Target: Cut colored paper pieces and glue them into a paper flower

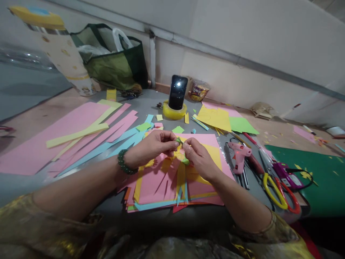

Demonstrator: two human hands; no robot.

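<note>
Between my fingertips is a small piece of green paper (179,140). My left hand (159,145), with a dark green bead bracelet (124,162) at the wrist, pinches it from the left. From the right, my right hand (198,158) pinches at its other side. Just beneath my hands lie small yellow, pink and green paper pieces, partly hidden by the fingers. Yellow and light blue paper strips (181,180) hang down from there over a stack of coloured paper sheets (157,183), pink on top.
A phone (178,91) leans upright in a yellow tape roll (174,112). Pink and blue paper strips (107,147) spread to the left. At right are a pink glue gun (239,155), scissors (280,192) and a green mat (326,180). A tall bottle (60,54) and green bag (115,68) stand behind.
</note>
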